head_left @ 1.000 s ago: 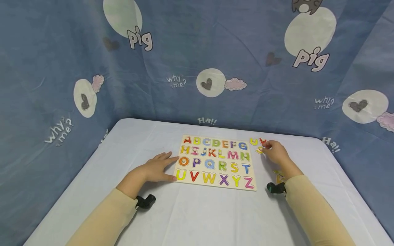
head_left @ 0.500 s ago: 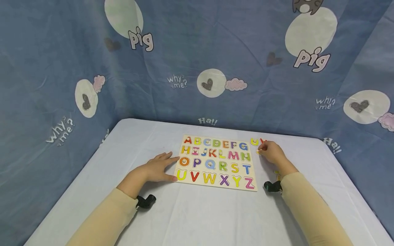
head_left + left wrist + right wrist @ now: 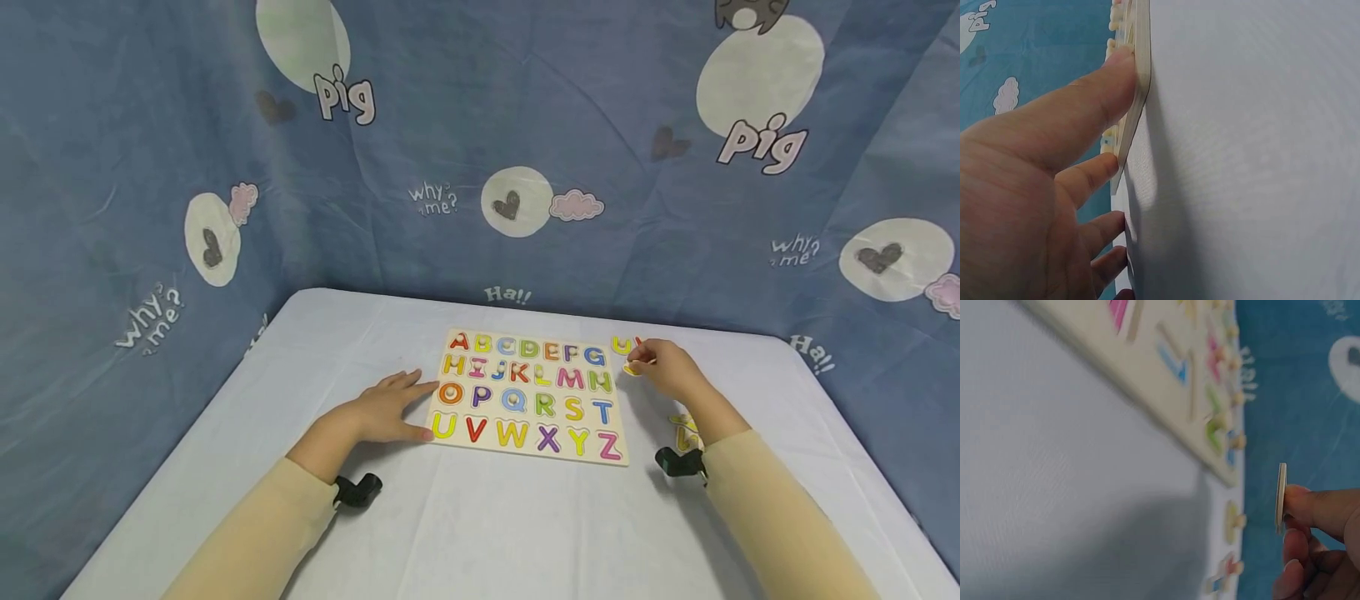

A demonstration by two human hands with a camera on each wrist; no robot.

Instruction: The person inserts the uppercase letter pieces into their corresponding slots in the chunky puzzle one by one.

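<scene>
1. At right of centre, pinched between thumb and fingers of right hand: thin letter piece, presumably so for easy turning; unidentifiable by letter.
2. At left of centre, spread straight against edge of alphabet puzzle board, in mid-frame: left hand, apparently to prevent sliding.
3. Past board's upper-right corner: yellow U piece and half-hidden red piece, likely laid within reach.
4. Lower, right of board: yellow pieces, similarly handy.
</scene>
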